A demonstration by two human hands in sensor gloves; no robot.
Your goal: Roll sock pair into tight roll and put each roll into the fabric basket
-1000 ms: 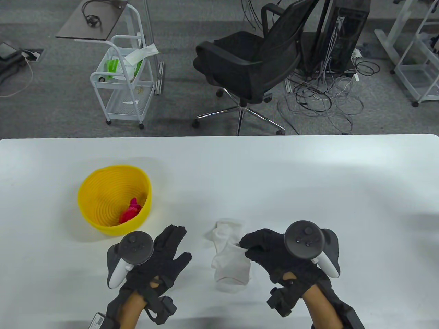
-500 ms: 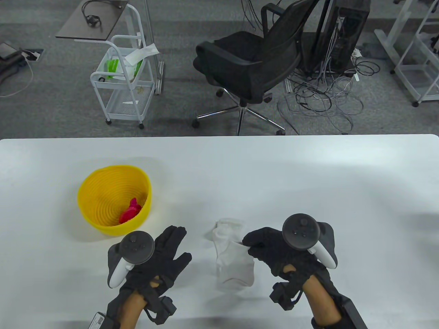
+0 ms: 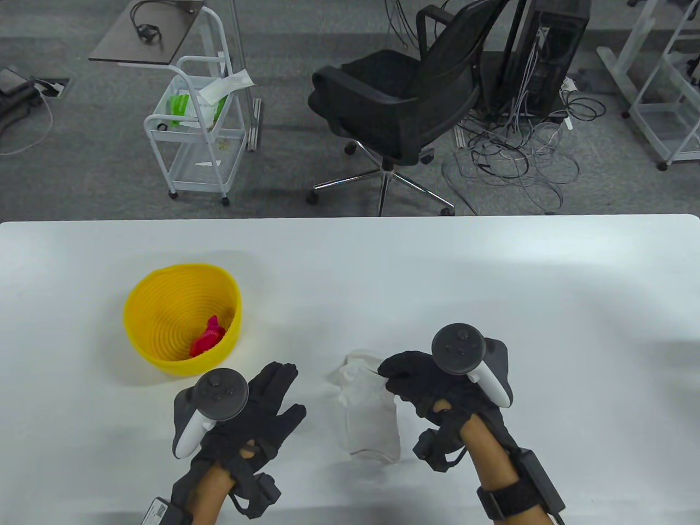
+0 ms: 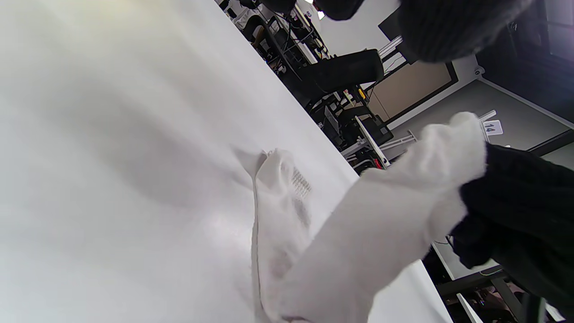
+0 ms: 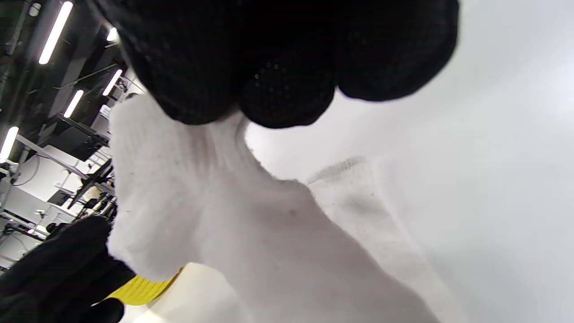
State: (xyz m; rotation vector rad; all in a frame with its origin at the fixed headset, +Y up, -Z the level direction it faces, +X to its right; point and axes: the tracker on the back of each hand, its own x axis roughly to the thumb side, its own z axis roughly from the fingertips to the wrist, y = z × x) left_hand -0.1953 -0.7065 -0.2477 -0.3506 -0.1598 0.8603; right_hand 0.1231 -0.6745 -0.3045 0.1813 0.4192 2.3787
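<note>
White socks (image 3: 371,407) low on the white worktop (image 3: 492,273), one end lifted, pinched by the right hand (image 3: 424,383) in a closed grip. Left hand (image 3: 257,407) at nine o'clock, apart, fingers straight. Yellow basket (image 3: 143,298) at ten o'clock, red roll (image 3: 208,340) inside.
</note>
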